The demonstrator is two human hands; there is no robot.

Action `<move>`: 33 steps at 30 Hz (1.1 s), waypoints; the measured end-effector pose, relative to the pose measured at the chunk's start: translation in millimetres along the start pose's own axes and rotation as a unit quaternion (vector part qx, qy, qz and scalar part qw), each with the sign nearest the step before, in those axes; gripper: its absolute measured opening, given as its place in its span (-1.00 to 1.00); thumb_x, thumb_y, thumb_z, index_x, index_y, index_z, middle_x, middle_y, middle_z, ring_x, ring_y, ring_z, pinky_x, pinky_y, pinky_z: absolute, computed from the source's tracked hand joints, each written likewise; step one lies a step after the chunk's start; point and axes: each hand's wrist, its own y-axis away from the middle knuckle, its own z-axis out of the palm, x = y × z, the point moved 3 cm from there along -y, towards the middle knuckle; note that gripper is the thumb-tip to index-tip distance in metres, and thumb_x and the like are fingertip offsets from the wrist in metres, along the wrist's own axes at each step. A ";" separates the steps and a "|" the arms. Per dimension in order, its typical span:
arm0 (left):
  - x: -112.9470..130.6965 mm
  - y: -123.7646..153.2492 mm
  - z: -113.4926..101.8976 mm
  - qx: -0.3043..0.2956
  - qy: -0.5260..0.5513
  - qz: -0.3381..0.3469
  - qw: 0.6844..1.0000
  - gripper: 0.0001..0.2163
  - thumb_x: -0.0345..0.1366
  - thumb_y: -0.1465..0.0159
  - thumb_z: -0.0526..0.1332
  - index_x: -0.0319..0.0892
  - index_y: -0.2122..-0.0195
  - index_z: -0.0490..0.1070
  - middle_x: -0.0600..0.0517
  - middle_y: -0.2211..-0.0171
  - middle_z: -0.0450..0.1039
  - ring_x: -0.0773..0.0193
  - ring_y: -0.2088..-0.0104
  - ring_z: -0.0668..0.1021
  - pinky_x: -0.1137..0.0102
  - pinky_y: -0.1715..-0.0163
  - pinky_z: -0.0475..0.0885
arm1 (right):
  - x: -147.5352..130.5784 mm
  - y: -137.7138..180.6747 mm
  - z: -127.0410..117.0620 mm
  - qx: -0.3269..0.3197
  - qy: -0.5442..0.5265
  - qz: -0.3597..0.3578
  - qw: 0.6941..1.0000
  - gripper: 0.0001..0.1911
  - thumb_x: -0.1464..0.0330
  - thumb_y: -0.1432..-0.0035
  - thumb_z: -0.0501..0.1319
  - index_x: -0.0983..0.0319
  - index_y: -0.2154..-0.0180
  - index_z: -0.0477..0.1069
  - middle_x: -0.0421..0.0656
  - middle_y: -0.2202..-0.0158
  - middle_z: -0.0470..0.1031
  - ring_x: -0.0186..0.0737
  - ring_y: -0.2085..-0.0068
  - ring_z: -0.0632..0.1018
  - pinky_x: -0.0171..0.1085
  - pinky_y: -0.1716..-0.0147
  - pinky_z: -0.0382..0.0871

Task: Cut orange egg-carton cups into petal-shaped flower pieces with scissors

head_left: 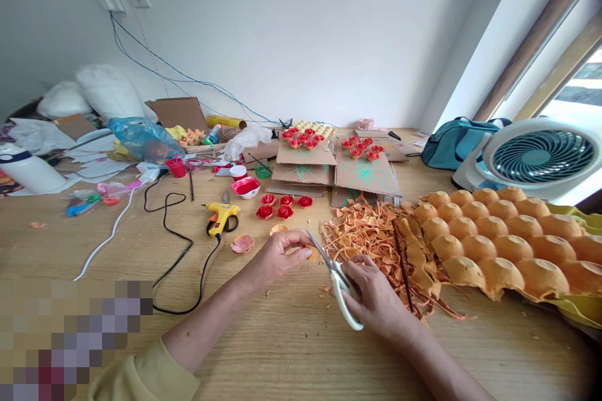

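My left hand [288,255] pinches a small orange egg-carton piece [312,254] between thumb and fingers; much of the piece is hidden. In my right hand [371,288] are white-handled scissors [345,301], their blades pointing up and left beside that piece. A cut carton cup [242,244] rests left of my left hand, and another orange cup [279,230] lies just behind it. Several red paper-pulp roses [285,212] sit farther back. Orange carton scraps [362,225] are heaped beyond my right hand, with a thin dark stick [401,263] lying across them.
Orange egg trays [508,238] fill the right side, before a fan [540,153] and a teal bag [454,143]. A yellow glue gun [220,216] with a black cord stands at left. Cardboard sheets [367,172] bearing red roses lie at the back, near a red paint bowl [245,187].
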 end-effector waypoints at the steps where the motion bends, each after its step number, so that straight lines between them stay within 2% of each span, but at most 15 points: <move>1: -0.9 -0.2 0.3 -0.001 0.014 -0.006 1.000 -0.87 -0.24 -0.17 0.30 -0.18 0.35 0.58 0.01 0.37 0.53 0.24 0.30 0.51 0.37 0.20 0.39 | 0.7 -0.4 0.6 0.006 -0.001 0.006 1.000 -0.73 0.36 -0.22 0.15 0.15 0.48 0.10 -0.28 0.54 0.25 -0.26 0.44 0.32 -0.23 0.25 0.27; 6: -5.1 1.1 1.3 0.001 0.053 -0.037 0.998 -0.79 -0.16 -0.19 0.30 -0.19 0.29 0.59 -0.02 0.31 0.57 0.21 0.25 0.52 0.37 0.19 0.38 | 6.5 -1.0 4.2 0.030 -0.029 0.053 0.998 -0.71 0.35 -0.24 0.13 0.16 0.51 0.11 -0.27 0.54 0.26 -0.28 0.44 0.29 -0.29 0.38 0.23; 9: -6.4 3.2 1.9 0.002 0.056 -0.055 0.997 -0.78 -0.16 -0.21 0.29 -0.18 0.23 0.58 -0.02 0.27 0.57 0.22 0.23 0.50 0.37 0.18 0.36 | 10.2 -0.9 5.2 0.037 -0.087 0.093 0.991 -0.74 0.30 -0.27 0.12 0.18 0.48 0.19 -0.26 0.51 0.29 -0.29 0.43 0.29 -0.31 0.41 0.22; 12: -6.2 4.7 4.1 0.007 0.083 -0.070 0.994 -0.75 -0.19 -0.18 0.32 -0.19 0.17 0.54 0.00 0.30 0.52 0.27 0.29 0.47 0.39 0.25 0.35 | 11.7 -1.6 3.5 0.041 -0.164 0.128 0.977 -0.78 0.25 -0.27 0.14 0.20 0.41 0.27 -0.25 0.47 0.30 -0.30 0.43 0.29 -0.32 0.43 0.22; 16: -4.1 5.0 7.1 0.015 0.124 -0.079 0.989 -0.72 -0.20 -0.15 0.35 -0.20 0.15 0.49 0.05 0.37 0.44 0.32 0.34 0.44 0.41 0.28 0.33 | 9.5 -2.1 -0.5 0.045 -0.227 0.132 0.964 -0.79 0.24 -0.28 0.13 0.20 0.38 0.30 -0.25 0.45 0.31 -0.29 0.41 0.32 -0.33 0.43 0.25; 22: -6.5 3.6 5.6 0.030 0.148 -0.094 0.984 -0.69 -0.17 -0.07 0.42 -0.18 0.29 0.36 0.11 0.43 0.38 0.36 0.40 0.42 0.43 0.32 0.29 | 6.6 0.2 3.8 0.032 -0.213 0.121 0.969 -0.84 0.28 -0.24 0.16 0.20 0.37 0.31 -0.23 0.42 0.35 -0.26 0.37 0.35 -0.31 0.36 0.29; 24: -8.9 3.9 7.2 0.013 0.144 -0.104 0.984 -0.65 -0.16 -0.05 0.43 -0.16 0.31 0.30 0.14 0.45 0.37 0.37 0.43 0.42 0.44 0.35 0.28 | 7.0 0.1 5.6 0.043 -0.232 0.135 0.962 -0.83 0.26 -0.20 0.21 0.20 0.38 0.31 -0.23 0.42 0.34 -0.26 0.37 0.35 -0.30 0.35 0.31; 27: -10.4 6.6 14.4 -0.044 0.113 -0.117 0.986 -0.65 -0.17 -0.05 0.42 -0.14 0.32 0.25 0.16 0.48 0.36 0.38 0.45 0.41 0.44 0.37 0.27 | 5.6 -1.4 6.1 0.058 -0.280 0.146 0.947 -0.80 0.23 -0.15 0.27 0.19 0.33 0.33 -0.22 0.38 0.35 -0.24 0.34 0.38 -0.28 0.31 0.34; 30: -7.4 11.5 23.2 -0.094 0.049 -0.118 0.987 -0.70 -0.22 -0.10 0.38 -0.15 0.29 0.26 0.13 0.45 0.39 0.36 0.42 0.43 0.43 0.36 0.29 | 0.9 -3.6 5.8 0.053 -0.332 0.140 0.931 -0.80 0.22 -0.15 0.30 0.18 0.29 0.34 -0.21 0.33 0.39 -0.23 0.31 0.41 -0.27 0.28 0.36; 33: -1.4 15.4 28.6 -0.109 -0.007 -0.107 0.988 -0.75 -0.27 -0.13 0.35 -0.16 0.25 0.30 0.10 0.41 0.42 0.32 0.38 0.45 0.42 0.34 0.31 | -3.1 -4.3 7.3 0.044 -0.369 0.138 0.918 -0.78 0.21 -0.15 0.31 0.18 0.28 0.35 -0.22 0.35 0.39 -0.23 0.31 0.41 -0.27 0.27 0.36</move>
